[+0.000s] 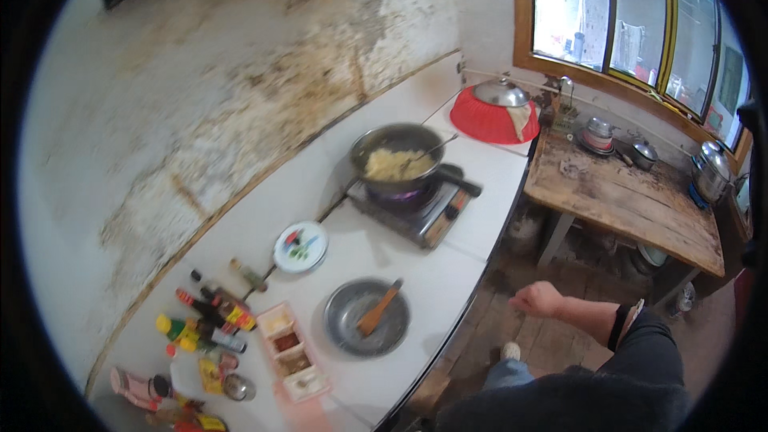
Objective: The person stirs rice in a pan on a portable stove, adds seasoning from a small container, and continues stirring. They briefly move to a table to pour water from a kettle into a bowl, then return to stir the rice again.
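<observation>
My right hand (537,299) hangs over the tiled floor in front of my body, apart from the counter. Its fingers are curled in and nothing shows in them. My left hand is out of view. On the white counter a dark wok (396,126) sits over the lit flame of a portable gas stove (435,231). Pale yellow food (390,165) fills its bottom, and a metal utensil (441,147) leans in it. Nearer me is a grey metal basin (342,318) with a wooden spatula (377,315) inside, its handle over the rim.
A compartmented seasoning box (293,354), several bottles (225,312) and a patterned plate (300,249) stand on the left of the counter. A red food cover (480,120) with a metal lid (501,93) sits at its far end. Pots crowd the back of a wooden table (630,204).
</observation>
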The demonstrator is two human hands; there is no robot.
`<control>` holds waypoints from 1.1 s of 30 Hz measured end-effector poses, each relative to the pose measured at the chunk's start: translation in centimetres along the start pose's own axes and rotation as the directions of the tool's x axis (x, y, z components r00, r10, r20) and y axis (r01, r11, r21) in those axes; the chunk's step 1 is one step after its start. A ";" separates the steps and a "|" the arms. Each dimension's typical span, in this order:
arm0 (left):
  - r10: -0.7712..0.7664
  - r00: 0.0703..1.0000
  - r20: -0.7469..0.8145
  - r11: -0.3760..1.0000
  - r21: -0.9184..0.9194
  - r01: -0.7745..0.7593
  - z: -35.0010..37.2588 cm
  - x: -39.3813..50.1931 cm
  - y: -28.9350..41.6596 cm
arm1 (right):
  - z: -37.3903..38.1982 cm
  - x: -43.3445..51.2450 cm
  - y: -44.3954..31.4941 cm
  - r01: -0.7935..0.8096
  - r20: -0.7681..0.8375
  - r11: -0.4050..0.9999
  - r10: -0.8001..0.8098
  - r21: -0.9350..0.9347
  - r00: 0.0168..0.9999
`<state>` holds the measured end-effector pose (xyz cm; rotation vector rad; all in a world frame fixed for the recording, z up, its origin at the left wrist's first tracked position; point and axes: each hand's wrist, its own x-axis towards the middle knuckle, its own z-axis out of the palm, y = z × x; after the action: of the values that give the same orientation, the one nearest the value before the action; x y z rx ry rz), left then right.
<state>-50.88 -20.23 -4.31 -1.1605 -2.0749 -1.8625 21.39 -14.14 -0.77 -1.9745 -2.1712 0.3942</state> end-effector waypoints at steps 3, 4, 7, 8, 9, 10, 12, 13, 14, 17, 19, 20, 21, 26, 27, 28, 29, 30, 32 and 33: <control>-0.269 0.963 0.008 0.926 -0.273 0.261 7.5 -9.1 12.2 | -6.3 5.7 10.5 -0.002 -0.225 0.998 0.017 0.064 0.974; -0.372 0.927 0.043 0.858 -0.366 0.361 10.2 -11.7 15.8 | -8.4 7.8 13.7 0.027 -0.288 0.999 -0.020 0.022 0.958; -0.545 0.795 0.267 0.620 -0.510 0.597 17.9 -17.5 23.7 | -13.2 13.6 19.3 0.090 -0.393 0.993 -0.114 -0.079 0.913; -0.462 0.815 0.351 0.719 -0.390 0.575 21.1 -18.8 25.4 | -14.3 16.0 19.8 0.261 -0.505 0.965 -0.224 0.002 0.834; -0.314 0.815 0.488 0.871 -0.194 0.451 24.4 -19.7 26.9 | -15.9 18.5 20.2 0.353 -0.557 0.935 -0.315 -0.041 0.769; -0.224 0.773 0.594 0.930 -0.105 0.351 27.2 -20.7 28.0 | -17.0 20.9 20.3 0.316 -0.488 0.937 -0.347 -0.148 0.801; 0.012 0.699 0.715 0.966 -0.190 0.177 31.9 -23.1 29.9 | -18.3 26.9 19.3 0.483 -0.534 0.844 -0.527 -0.233 0.661; 0.142 0.648 0.749 0.978 -0.207 0.025 34.2 -24.5 30.9 | -18.5 29.8 18.8 0.521 -0.480 0.793 -0.607 -0.315 0.633; 0.262 0.568 0.780 0.965 -0.230 -0.130 35.9 -25.5 31.9 | -18.2 32.4 18.2 0.535 -0.409 0.761 -0.649 -0.367 0.642; 0.043 0.370 0.928 0.975 -0.120 0.187 38.9 -29.6 35.5 | -15.9 38.0 17.3 0.429 -0.090 0.718 -0.561 -0.548 0.823; 0.057 0.259 0.964 0.914 -0.155 0.375 41.2 -31.2 37.1 | -14.3 40.3 17.7 0.465 -0.003 0.718 -0.545 -0.517 0.838; 0.071 0.227 0.971 0.871 -0.172 0.460 42.2 -31.6 37.6 | -13.6 41.0 18.0 0.483 0.047 0.714 -0.537 -0.507 0.842; 0.095 0.198 0.976 0.812 -0.191 0.551 43.1 -31.3 38.0 | -13.1 41.8 18.1 0.477 0.106 0.707 -0.501 -0.523 0.859; -0.035 -0.046 0.998 0.227 0.053 0.972 50.2 -28.6 40.0 | -13.4 46.2 16.8 0.590 0.148 0.569 -0.636 -0.573 0.757; 0.000 -0.092 0.996 0.096 0.092 0.991 51.4 -28.0 40.4 | -13.9 47.4 16.1 0.623 0.142 0.503 -0.699 -0.599 0.701; -0.008 -0.098 0.995 0.127 0.098 0.987 52.5 -27.7 41.0 | -14.5 48.7 15.3 0.651 0.135 0.434 -0.760 -0.623 0.636; -0.020 -0.122 0.992 0.113 0.124 0.986 53.2 -27.4 41.5 | -15.2 50.0 14.5 0.657 0.157 0.367 -0.786 -0.658 0.597; -0.035 -0.149 0.988 0.103 0.152 0.983 53.7 -27.3 41.9 | -15.7 51.1 13.6 0.699 0.215 0.337 -0.790 -0.631 0.574; -0.145 -0.211 0.967 0.049 0.220 0.974 54.5 -27.6 42.8 | -17.5 52.9 12.4 0.779 0.227 0.276 -0.855 -0.564 0.467; -0.239 -0.224 0.945 0.007 0.232 0.973 54.7 -28.0 43.2 | -18.7 53.5 12.2 0.809 0.255 0.243 -0.867 -0.536 0.429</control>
<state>15.92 13.57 1.73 -0.9918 -3.4029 -3.6336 33.21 41.40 10.74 -0.5379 -3.0890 -0.6412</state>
